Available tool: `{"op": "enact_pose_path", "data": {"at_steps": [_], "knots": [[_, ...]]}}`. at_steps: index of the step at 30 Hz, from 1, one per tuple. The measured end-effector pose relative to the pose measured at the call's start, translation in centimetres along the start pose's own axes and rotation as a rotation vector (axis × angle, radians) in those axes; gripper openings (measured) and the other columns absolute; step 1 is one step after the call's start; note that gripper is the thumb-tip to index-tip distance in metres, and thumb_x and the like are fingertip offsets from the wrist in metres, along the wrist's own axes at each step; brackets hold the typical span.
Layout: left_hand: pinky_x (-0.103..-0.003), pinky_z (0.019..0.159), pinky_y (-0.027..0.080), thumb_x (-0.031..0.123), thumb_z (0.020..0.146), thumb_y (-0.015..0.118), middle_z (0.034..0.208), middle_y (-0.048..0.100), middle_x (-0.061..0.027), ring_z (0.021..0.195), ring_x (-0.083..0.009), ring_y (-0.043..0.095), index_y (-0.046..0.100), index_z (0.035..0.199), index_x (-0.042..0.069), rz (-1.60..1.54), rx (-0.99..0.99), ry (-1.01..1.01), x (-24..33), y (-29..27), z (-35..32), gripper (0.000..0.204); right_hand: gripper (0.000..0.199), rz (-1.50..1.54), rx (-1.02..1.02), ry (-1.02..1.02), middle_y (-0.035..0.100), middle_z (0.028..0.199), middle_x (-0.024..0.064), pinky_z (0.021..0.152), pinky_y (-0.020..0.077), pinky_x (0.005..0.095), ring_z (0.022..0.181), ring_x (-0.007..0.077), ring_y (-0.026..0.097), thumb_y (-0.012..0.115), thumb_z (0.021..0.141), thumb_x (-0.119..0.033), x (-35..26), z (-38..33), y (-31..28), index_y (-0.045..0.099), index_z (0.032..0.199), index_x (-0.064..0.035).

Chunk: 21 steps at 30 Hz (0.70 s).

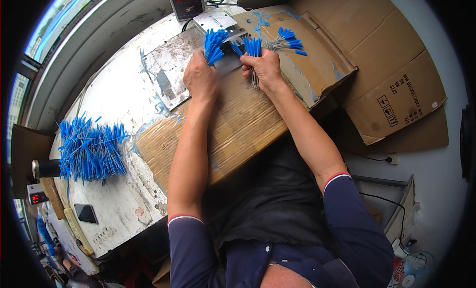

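My left hand (pixel 201 79) is closed around a bundle of blue-tipped wires (pixel 214 44); the blue ends fan out above the fist and the stems are hidden. Just to its right, my right hand (pixel 268 69) pinches a second bundle of blue-tipped wires (pixel 252 46), with thin silvery stems hanging below the fingers. Both hands are over the far edge of a cardboard sheet (pixel 243 129). Beyond the right hand, a loose bunch of similar wires (pixel 288 39) lies on a cardboard box (pixel 310 65), blue ends to the right.
A large heap of blue-tipped wires (pixel 91 151) lies on the white worktable (pixel 134 203) at left. Nearby are a phone (pixel 86 213) and a power strip (pixel 78 231). A metal plate (pixel 168 60) and a red digital display (pixel 187 3) stand behind my hands. Large cardboard flaps (pixel 396 94) lean at right.
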<state>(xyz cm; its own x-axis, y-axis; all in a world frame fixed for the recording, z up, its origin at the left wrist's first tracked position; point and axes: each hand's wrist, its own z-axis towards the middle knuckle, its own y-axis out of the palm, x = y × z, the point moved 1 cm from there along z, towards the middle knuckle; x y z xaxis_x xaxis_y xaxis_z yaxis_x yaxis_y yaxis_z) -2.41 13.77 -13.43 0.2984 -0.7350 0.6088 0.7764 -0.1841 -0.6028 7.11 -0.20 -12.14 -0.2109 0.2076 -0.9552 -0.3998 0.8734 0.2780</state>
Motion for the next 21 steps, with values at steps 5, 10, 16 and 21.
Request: {"op": "enact_pose_path", "data": {"at_steps": [5, 10, 16, 21], "knots": [[-0.051, 0.076, 0.05, 0.004, 0.083, 0.057, 0.088, 0.069, -0.0211, 0.085, -0.0411, 0.067, 0.062, 0.102, 0.004, 0.044, -0.028, 0.042, -0.2, 0.4, -0.1, 0.02, 0.009, -0.076, -0.04, -0.037, 0.063, 0.068, 0.0054, 0.042, 0.0511, 0.0248, 0.052, 0.012, 0.061, 0.071, 0.078, 0.001, 0.0, -0.1, 0.1, 0.063, 0.083, 0.0], [-0.047, 0.071, 0.052, 0.001, 0.079, 0.056, 0.083, 0.065, -0.0166, 0.08, -0.0364, 0.065, 0.057, 0.089, 0.004, 0.119, 0.034, 0.174, 0.0, 0.7, -0.2, 0.01, 0.008, -0.194, -0.04, -0.013, 0.064, 0.069, 0.0049, 0.042, 0.0508, 0.0254, 0.052, 0.0113, 0.061, 0.072, 0.079, -0.002, 0.0, 0.0, 0.2, 0.065, 0.082, -0.0008], [-0.05, 0.077, 0.05, 0.0, 0.081, 0.057, 0.088, 0.066, -0.0195, 0.086, -0.0399, 0.066, 0.057, 0.097, 0.003, 0.067, 0.032, 0.054, 0.0, 0.4, -0.2, 0.017, 0.006, -0.148, 0.001, 0.015, 0.062, 0.064, 0.0042, 0.042, 0.0517, 0.0274, 0.049, 0.0118, 0.06, 0.069, 0.078, -0.002, -0.5, -0.5, 0.6, 0.064, 0.075, -0.0019], [-0.051, 0.077, 0.049, 0.001, 0.08, 0.058, 0.091, 0.066, -0.0208, 0.087, -0.0417, 0.065, 0.058, 0.102, 0.002, 0.026, 0.07, 0.003, 0.1, 0.1, -0.1, 0.022, 0.009, -0.21, -0.016, -0.021, 0.061, 0.062, 0.0041, 0.043, 0.0521, 0.0285, 0.049, 0.0124, 0.061, 0.067, 0.077, -0.003, -0.7, 0.1, 1.0, 0.061, 0.071, -0.0033]]}}
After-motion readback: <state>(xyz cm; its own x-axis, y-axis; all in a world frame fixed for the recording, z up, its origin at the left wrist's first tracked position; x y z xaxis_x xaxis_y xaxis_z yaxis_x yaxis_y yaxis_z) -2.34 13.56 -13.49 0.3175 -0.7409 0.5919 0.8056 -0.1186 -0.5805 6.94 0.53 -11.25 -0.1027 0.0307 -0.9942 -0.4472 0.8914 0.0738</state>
